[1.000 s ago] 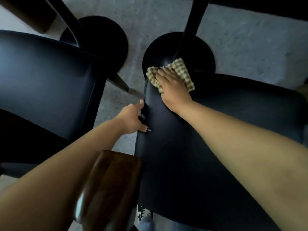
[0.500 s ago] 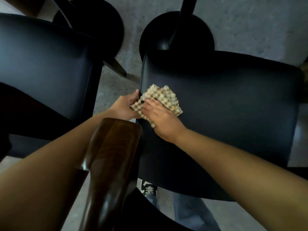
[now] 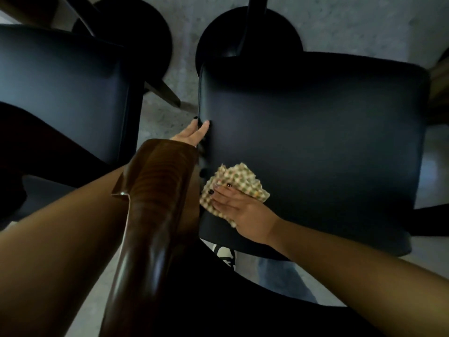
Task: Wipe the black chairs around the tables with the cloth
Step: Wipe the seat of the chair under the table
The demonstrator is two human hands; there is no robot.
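A black chair seat (image 3: 315, 142) fills the middle and right of the view. A checked green-and-cream cloth (image 3: 243, 177) lies on its near left corner. My right hand (image 3: 239, 206) presses flat on the cloth with straight fingers. My left hand (image 3: 193, 135) holds the seat's left edge further back, thumb on top and fingers down the side. A brown wooden chair part (image 3: 150, 215) hides my left wrist.
A second black chair (image 3: 60, 81) stands at the left, a narrow strip of grey floor (image 3: 160, 117) between the two. Two round black table bases (image 3: 247, 40) (image 3: 126, 27) sit on the floor beyond the seats. My shoe (image 3: 224, 254) shows under the seat's near edge.
My right hand has slid the cloth from the seat's far left corner along the left side to the near left corner. My left hand stays on the left edge.
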